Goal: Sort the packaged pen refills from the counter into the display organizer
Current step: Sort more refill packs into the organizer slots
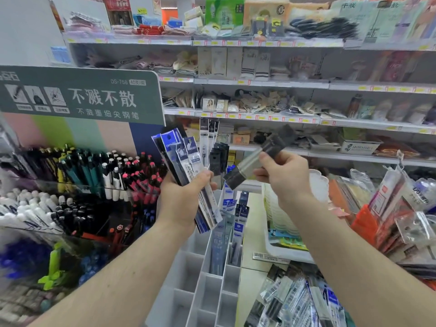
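Pale counter (253, 234) carries grey compartmented organizer (188, 274) holding upright refill packs (237, 230), loose heap of packaged refills (295, 300) at near right, white basket (283, 252), barcode strip (262, 256).

Light: bright, even shop light is filling the whole view, and nothing is sitting in deep dark.
Shadows: only soft, faint ones are showing under the shelves (259, 83) and inside the organizer (207, 279).
Shine: the plastic packs on the counter (290, 300) are shining a little.
Blur: the pack in the right hand (283, 175) is looking smeared, and the pens (77, 185) at the left edge are looking streaky.
Sharp part: the big green sign (80, 95) is looking clear enough to read.
Bending: straight shelf lines are curving near the edges.
Far shelves: the goods are looking soft and fuzzy.
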Demonstrator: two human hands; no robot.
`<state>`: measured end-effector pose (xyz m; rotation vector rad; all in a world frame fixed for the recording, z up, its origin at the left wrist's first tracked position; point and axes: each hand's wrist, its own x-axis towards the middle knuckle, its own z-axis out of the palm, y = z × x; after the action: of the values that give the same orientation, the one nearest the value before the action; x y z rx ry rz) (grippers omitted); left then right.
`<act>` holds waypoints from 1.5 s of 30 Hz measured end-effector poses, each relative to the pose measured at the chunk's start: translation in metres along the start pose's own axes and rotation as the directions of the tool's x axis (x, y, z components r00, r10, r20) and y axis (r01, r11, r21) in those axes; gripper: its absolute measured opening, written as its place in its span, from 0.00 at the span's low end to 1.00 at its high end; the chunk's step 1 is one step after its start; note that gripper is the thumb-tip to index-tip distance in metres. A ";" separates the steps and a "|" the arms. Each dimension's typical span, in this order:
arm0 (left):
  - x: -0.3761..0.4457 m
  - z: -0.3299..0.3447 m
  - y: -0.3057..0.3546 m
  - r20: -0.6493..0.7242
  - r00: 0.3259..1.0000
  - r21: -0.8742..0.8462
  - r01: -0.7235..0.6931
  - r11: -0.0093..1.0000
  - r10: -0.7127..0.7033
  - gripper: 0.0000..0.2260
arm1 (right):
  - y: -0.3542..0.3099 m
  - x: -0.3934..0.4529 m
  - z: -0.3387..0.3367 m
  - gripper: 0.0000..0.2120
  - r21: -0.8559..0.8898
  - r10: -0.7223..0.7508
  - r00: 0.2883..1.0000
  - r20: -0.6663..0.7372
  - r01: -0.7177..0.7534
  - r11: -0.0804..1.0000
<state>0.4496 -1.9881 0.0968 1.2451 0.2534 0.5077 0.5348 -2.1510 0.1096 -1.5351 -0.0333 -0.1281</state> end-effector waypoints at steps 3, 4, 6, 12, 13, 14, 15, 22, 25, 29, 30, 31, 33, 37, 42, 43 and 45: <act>0.000 0.000 -0.001 -0.004 1.000 0.015 -0.009 1.000 0.009 0.04 | 0.014 0.018 0.025 0.07 -0.148 -0.039 0.995 0.091 0.052 0.988; 0.000 0.000 -0.001 -0.007 1.000 0.018 -0.012 1.000 0.012 0.04 | 0.018 0.023 0.032 0.08 -0.198 -0.054 0.992 0.114 0.076 0.977; 0.000 0.000 -0.001 -0.009 1.000 0.021 -0.014 1.000 0.014 0.04 | 0.025 0.032 0.043 0.10 -0.274 -0.079 0.986 0.147 0.118 0.955; -0.001 0.002 0.000 0.007 1.000 0.032 -0.002 0.999 0.002 0.04 | 0.040 0.049 0.055 0.10 -0.394 -0.143 0.967 0.209 0.217 0.893; -0.002 0.002 0.001 0.011 1.000 0.028 0.000 1.000 0.000 0.05 | 0.042 0.050 0.056 0.07 -0.403 -0.155 0.961 0.230 0.239 0.883; -0.003 0.003 0.001 0.014 1.000 0.022 0.003 1.000 -0.003 0.06 | 0.043 0.050 0.057 0.05 -0.420 -0.174 0.952 0.252 0.270 0.866; -0.003 0.003 0.001 0.015 1.000 0.013 0.008 1.000 -0.008 0.07 | 0.044 0.050 0.058 0.05 -0.457 -0.200 0.941 0.275 0.311 0.833; -0.002 0.001 0.000 0.024 1.000 0.018 0.017 1.000 -0.017 0.07 | 0.061 0.051 0.065 0.08 -0.707 -0.052 0.907 0.418 0.361 0.609; -0.003 0.001 0.000 0.040 0.999 0.040 -0.005 0.999 0.003 0.07 | 0.066 0.049 0.069 0.07 -0.727 -0.006 0.923 0.385 0.308 0.614; -0.008 0.003 0.003 0.133 0.991 0.023 -0.007 1.000 0.004 0.06 | 0.055 0.045 0.063 0.08 -0.761 0.082 0.926 0.367 0.249 0.598; -0.009 0.003 0.004 0.152 0.988 0.015 0.005 1.000 -0.008 0.06 | 0.050 0.044 0.059 0.06 -0.766 0.072 0.941 0.331 0.223 0.602; -0.009 0.003 0.004 0.164 0.986 0.010 0.026 1.000 -0.027 0.06 | 0.044 0.043 0.052 0.04 -0.740 0.036 0.960 0.277 0.190 0.645; -0.009 0.003 0.004 0.197 0.977 0.011 0.080 0.997 -0.081 0.05 | 0.030 0.032 0.036 0.05 -0.562 -0.035 0.991 0.126 0.100 0.821; -0.008 0.004 0.000 0.331 0.927 0.047 0.171 0.984 -0.177 0.14 | -0.004 -0.022 0.008 0.05 -0.085 0.044 0.986 0.162 -0.030 0.996; -0.008 0.003 -0.008 0.475 0.849 0.206 0.147 0.967 -0.230 0.21 | -0.008 -0.062 0.006 0.07 -0.168 0.077 0.914 0.397 -0.010 0.986; -0.008 0.002 -0.009 0.496 0.834 0.217 0.149 0.965 -0.241 0.21 | -0.008 -0.064 0.005 0.04 -0.160 0.074 0.914 0.398 -0.011 0.987; -0.008 0.000 -0.009 0.543 0.794 0.229 0.172 0.958 -0.272 0.23 | -0.010 -0.068 0.001 0.01 -0.142 0.060 0.919 0.390 -0.004 0.990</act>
<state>0.4449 -1.9936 0.0878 1.4536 -0.0730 -0.1125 0.4666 -2.1460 0.1123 -1.6797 -0.3256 0.2118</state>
